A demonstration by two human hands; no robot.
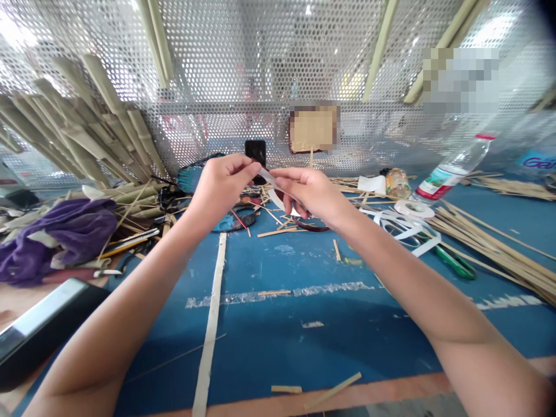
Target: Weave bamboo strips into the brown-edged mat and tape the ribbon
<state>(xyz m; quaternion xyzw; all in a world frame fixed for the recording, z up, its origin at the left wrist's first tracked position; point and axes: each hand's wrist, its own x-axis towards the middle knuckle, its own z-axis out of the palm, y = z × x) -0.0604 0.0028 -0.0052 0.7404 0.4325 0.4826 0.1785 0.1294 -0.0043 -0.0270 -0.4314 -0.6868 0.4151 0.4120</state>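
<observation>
My left hand (222,189) and my right hand (310,196) are raised close together above a blue work mat (304,347). Between them runs a thin, pale, translucent strip (277,183), pinched by the fingertips of both hands. Its material is hard to tell. Below my hands lie a dark ring-shaped object (310,226) and blue-handled scissors (234,222), partly hidden by my left hand. A black phone (255,152) stands just behind my hands.
Bamboo sticks (490,252) lie at right, near green-handled scissors (456,262), a tape roll (414,209) and a plastic bottle (454,169). A long bamboo strip (211,327) crosses the mat. Purple cloth (63,238) and bamboo pieces (73,133) lie left, before a perforated metal screen (260,58).
</observation>
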